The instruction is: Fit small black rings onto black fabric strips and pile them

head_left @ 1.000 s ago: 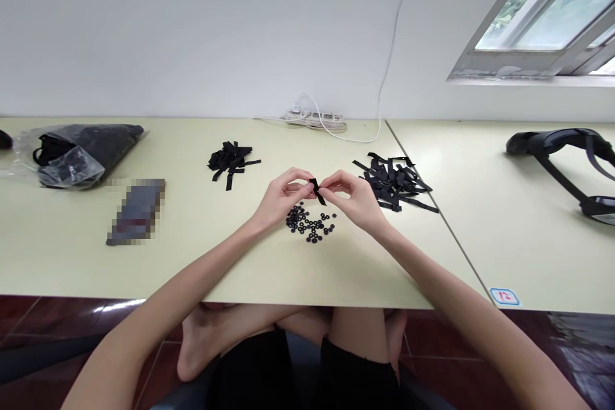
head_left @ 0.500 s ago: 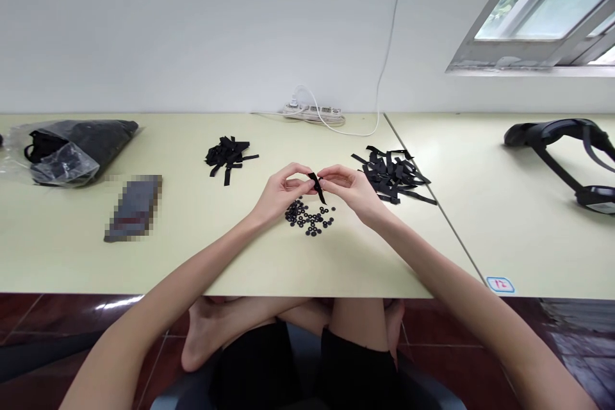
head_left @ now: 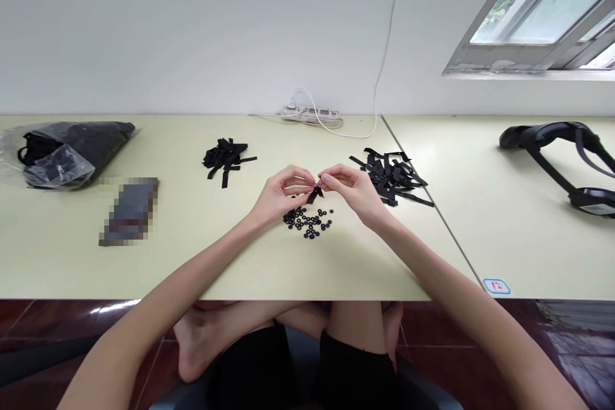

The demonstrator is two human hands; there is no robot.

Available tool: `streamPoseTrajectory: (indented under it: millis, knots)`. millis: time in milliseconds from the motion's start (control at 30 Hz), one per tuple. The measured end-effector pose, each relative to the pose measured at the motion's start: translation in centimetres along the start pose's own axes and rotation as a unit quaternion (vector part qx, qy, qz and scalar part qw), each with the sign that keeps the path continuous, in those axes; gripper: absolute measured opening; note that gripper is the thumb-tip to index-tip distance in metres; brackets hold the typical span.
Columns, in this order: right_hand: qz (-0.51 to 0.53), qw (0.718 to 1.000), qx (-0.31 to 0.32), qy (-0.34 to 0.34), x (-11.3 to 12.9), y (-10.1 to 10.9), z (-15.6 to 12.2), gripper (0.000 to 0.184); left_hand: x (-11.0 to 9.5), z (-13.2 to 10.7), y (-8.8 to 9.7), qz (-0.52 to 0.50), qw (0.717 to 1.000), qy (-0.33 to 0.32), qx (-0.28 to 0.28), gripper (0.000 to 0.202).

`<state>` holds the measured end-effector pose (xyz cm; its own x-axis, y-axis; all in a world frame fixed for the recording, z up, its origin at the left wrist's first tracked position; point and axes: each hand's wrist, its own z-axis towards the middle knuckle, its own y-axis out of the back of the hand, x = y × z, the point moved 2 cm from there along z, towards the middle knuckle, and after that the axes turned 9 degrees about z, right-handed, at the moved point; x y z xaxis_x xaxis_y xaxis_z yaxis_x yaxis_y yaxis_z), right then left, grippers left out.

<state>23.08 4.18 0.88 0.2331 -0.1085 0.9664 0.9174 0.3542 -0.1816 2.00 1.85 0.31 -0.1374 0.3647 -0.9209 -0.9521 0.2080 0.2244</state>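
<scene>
Between my two hands is a short black fabric strip (head_left: 314, 194), folded so that its ends hang down. My left hand (head_left: 282, 195) pinches it from the left, fingers closed. From the right, the fingertips of my right hand (head_left: 350, 189) close on its top; whether a small part is also between them is hidden. Just below, small round black snap buttons (head_left: 311, 221) with pale centres lie scattered on the table, some partly behind my left hand. A pile of black strips (head_left: 391, 174) lies beyond my right hand, and a smaller pile of strips (head_left: 225, 155) sits at the left.
On the pale table (head_left: 250, 269), a plastic bag (head_left: 72, 154) with black contents and a blurred dark flat object (head_left: 132, 208) lie left. A power strip (head_left: 312, 115) with a white cable stands by the wall. A black headset (head_left: 552, 134) rests at right, past the table seam.
The strip was stretched slantwise between my fingers; now it is folded with both ends down. My hands have drawn closer at its top. The view has shifted slightly.
</scene>
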Motion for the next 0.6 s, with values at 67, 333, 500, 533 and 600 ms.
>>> streamPoseTrajectory:
  millis: [67, 333, 500, 533, 600]
  knots:
    - [-0.015, 1.000, 0.000, 0.014, 0.3, -0.1, -0.1, 0.036, 0.0, 0.0, 0.0, 0.008, 1.000, -0.007, -0.003, 0.028]
    - [-0.019, 0.997, 0.004, 0.068, 0.7, -0.3, -0.7, 0.019, -0.2, 0.0, 0.1, 0.009, 1.000, -0.007, -0.024, 0.029]
    - [-0.078, 0.992, -0.006, 0.098, 1.1, -0.6, -1.1, 0.015, -0.5, -0.1, 0.1, -0.001, 1.000, -0.005, -0.030, 0.027]
    - [-0.088, 0.991, -0.007, 0.098, 1.1, -0.7, -1.1, 0.014, -0.5, -0.1, 0.1, 0.000, 0.999, 0.002, -0.032, 0.028]
    - [-0.093, 0.992, -0.009, 0.088, 1.1, -0.7, -1.1, 0.014, -0.6, 0.0, 0.1, 0.002, 0.999, 0.017, -0.036, 0.030]
